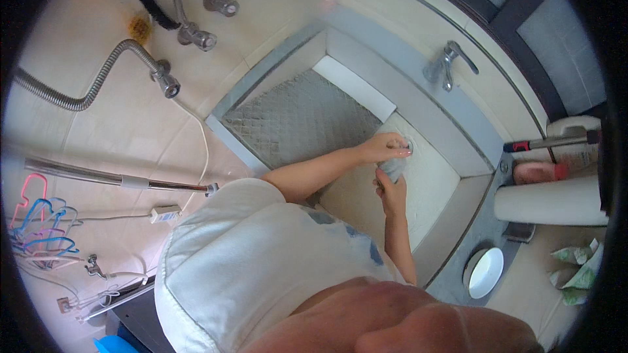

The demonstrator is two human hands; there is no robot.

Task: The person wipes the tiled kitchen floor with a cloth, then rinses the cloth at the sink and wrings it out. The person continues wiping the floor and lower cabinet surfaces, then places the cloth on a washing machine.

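A small light-grey cloth [391, 169], wet-looking and bunched, is stretched between my two hands over the tiled laundry sink [436, 176]. My left hand [385, 148] grips its upper end, fingers curled, close to the round drain [410, 145] in the basin floor. Below it, my right hand [392, 192] pinches the lower part, thumb on top. Part of the cloth is hidden by my fingers. To the left of my hands slopes a grey ribbed washboard surface [304, 117], with a white strip [355, 83] along its far side.
A chrome faucet [449, 63] stands on the sink's far ledge. On the right ledge are a white bowl [484, 273], a pink bottle [537, 172] and a white cylindrical container [549, 201]. Valves with metal hoses [167, 83], a metal pole [132, 181] and plastic hangers [44, 230] line the left wall.
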